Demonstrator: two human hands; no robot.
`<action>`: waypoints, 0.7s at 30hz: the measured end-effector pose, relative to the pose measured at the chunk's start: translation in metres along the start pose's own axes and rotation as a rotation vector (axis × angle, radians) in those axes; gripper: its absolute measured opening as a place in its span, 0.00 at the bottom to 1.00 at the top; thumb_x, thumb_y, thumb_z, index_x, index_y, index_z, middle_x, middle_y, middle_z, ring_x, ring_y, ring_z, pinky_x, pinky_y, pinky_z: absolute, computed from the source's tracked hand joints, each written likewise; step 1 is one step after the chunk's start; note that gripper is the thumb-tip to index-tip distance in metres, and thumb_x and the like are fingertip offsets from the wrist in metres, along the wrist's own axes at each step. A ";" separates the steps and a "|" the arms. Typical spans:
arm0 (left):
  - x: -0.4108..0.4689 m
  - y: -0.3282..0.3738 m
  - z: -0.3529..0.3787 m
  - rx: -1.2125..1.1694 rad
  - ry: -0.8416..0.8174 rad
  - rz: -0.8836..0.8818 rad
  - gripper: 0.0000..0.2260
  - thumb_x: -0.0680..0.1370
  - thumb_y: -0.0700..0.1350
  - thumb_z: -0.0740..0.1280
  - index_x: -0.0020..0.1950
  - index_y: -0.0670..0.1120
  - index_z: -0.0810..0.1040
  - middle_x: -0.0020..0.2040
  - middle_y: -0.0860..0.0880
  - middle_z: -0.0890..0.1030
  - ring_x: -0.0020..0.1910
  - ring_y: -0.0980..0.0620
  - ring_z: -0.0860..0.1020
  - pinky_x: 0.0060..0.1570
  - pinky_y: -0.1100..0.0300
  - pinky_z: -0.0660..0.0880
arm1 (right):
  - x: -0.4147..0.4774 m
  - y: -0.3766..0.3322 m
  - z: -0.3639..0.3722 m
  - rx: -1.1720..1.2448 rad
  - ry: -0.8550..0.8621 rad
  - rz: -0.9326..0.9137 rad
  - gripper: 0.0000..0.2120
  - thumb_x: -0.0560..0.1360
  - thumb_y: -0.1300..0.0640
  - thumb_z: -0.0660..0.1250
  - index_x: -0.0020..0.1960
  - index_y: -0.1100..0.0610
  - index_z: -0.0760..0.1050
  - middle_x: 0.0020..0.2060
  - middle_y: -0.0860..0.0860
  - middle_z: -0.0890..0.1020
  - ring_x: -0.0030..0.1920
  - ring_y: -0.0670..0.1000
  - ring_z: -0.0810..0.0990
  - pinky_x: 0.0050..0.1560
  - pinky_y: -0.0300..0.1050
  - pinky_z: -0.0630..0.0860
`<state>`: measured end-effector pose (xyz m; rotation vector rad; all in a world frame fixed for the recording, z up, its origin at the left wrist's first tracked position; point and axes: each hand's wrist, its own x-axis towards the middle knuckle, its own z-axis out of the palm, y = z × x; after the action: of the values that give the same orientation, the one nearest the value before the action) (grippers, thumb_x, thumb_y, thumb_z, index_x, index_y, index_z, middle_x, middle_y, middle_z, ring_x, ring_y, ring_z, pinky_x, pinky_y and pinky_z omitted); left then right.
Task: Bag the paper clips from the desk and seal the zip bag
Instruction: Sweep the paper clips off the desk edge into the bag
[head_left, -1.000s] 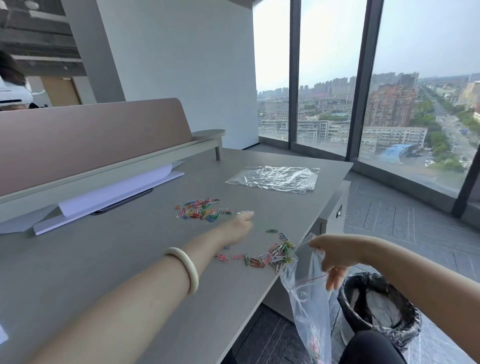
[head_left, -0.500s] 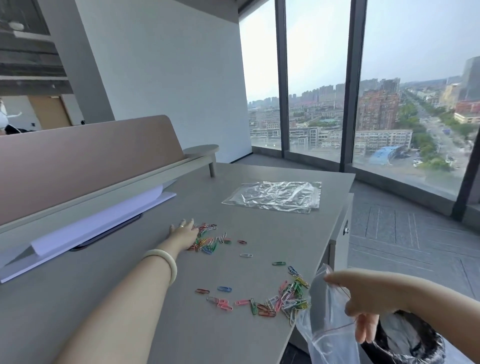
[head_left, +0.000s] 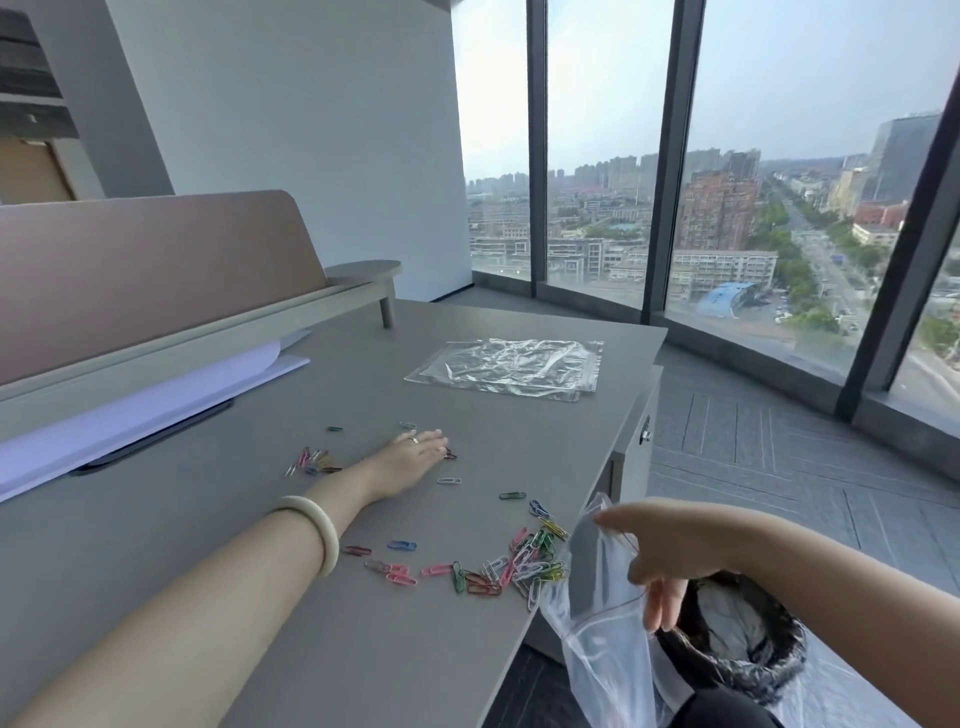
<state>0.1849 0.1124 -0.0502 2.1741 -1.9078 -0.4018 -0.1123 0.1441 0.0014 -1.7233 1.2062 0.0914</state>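
Coloured paper clips (head_left: 519, 566) lie in a loose pile at the desk's near right edge, with a trail of a few to the left. A smaller bunch of clips (head_left: 313, 462) sits farther back. My left hand (head_left: 410, 460) lies flat, palm down, fingers together on the desk (head_left: 260, 519) between the two groups, over some clips. My right hand (head_left: 647, 558) pinches the rim of a clear zip bag (head_left: 597, 644), holding its mouth open just below the desk edge beside the pile.
Several flat empty zip bags (head_left: 506, 366) are stacked at the far side of the desk. White paper sheets (head_left: 140, 410) lie under a raised shelf on the left. A black-lined waste bin (head_left: 737, 639) stands on the floor at the right.
My left hand has swept to the right from the far bunch, dragging clips along and leaving some behind. The right hand keeps the bag at the desk edge.
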 end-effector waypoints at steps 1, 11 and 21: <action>-0.010 0.010 0.003 -0.002 -0.049 0.052 0.19 0.83 0.42 0.46 0.75 0.43 0.57 0.78 0.48 0.55 0.77 0.54 0.51 0.73 0.63 0.43 | 0.002 0.001 0.001 0.036 0.001 0.009 0.28 0.82 0.65 0.48 0.76 0.58 0.37 0.70 0.73 0.57 0.32 0.57 0.84 0.47 0.54 0.80; -0.074 0.055 0.007 -0.161 -0.171 0.270 0.18 0.82 0.50 0.51 0.72 0.52 0.67 0.75 0.58 0.61 0.74 0.59 0.58 0.73 0.60 0.52 | -0.002 0.006 0.010 -0.047 0.015 -0.056 0.31 0.80 0.70 0.50 0.76 0.60 0.39 0.70 0.74 0.56 0.33 0.57 0.81 0.48 0.57 0.79; -0.005 -0.044 -0.022 0.011 0.091 -0.235 0.21 0.81 0.41 0.52 0.74 0.41 0.60 0.78 0.43 0.55 0.77 0.47 0.54 0.73 0.60 0.52 | -0.008 -0.001 0.007 -0.086 -0.079 -0.072 0.32 0.78 0.75 0.51 0.77 0.59 0.43 0.67 0.77 0.59 0.23 0.47 0.80 0.37 0.45 0.81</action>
<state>0.2328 0.1230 -0.0446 2.3895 -1.6175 -0.3261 -0.1126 0.1549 0.0033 -1.8192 1.0956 0.1692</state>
